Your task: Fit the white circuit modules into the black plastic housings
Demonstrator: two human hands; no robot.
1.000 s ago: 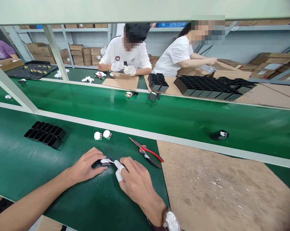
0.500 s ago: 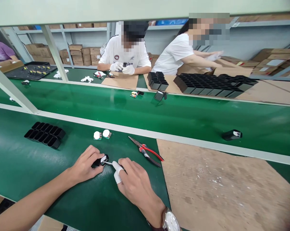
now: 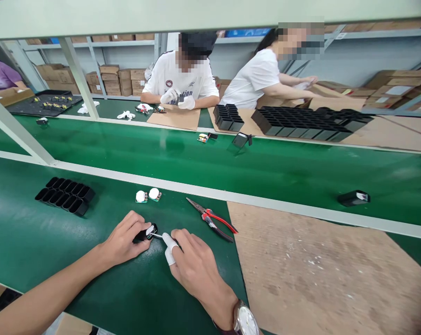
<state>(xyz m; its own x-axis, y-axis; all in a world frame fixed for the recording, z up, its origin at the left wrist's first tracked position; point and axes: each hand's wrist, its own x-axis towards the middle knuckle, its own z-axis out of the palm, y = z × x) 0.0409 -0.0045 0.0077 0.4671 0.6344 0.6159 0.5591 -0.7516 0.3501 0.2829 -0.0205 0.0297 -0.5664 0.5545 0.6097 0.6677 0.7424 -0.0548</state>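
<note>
My left hand [image 3: 128, 237] grips a small black housing [image 3: 140, 236] on the green table; a white part and some circuitry show at its open end. My right hand [image 3: 192, 260], with white covers on two fingertips, pinches a thin metal tool [image 3: 157, 235] whose tip is at that opening. Behind my hands lie two small circuit boards with round white tops [image 3: 141, 196] [image 3: 154, 194]. Red-handled pliers [image 3: 210, 218] rest open to the right of them. A block of black housings [image 3: 65, 195] stands at the left.
Stained cardboard [image 3: 322, 274] covers the table at the right. A green conveyor belt [image 3: 182, 160] carries a black housing [image 3: 354, 198] and other parts beyond a pale rail [image 3: 196, 190]. Across it, people work beside rows of black housings [image 3: 311, 123]. A slanted post [image 3: 22, 130] stands at the left.
Items on the belt have shifted to the right. Both my hands are nearly still, with the tool tip still at the housing. Across the belt, a gloved person's hands have moved slightly.
</note>
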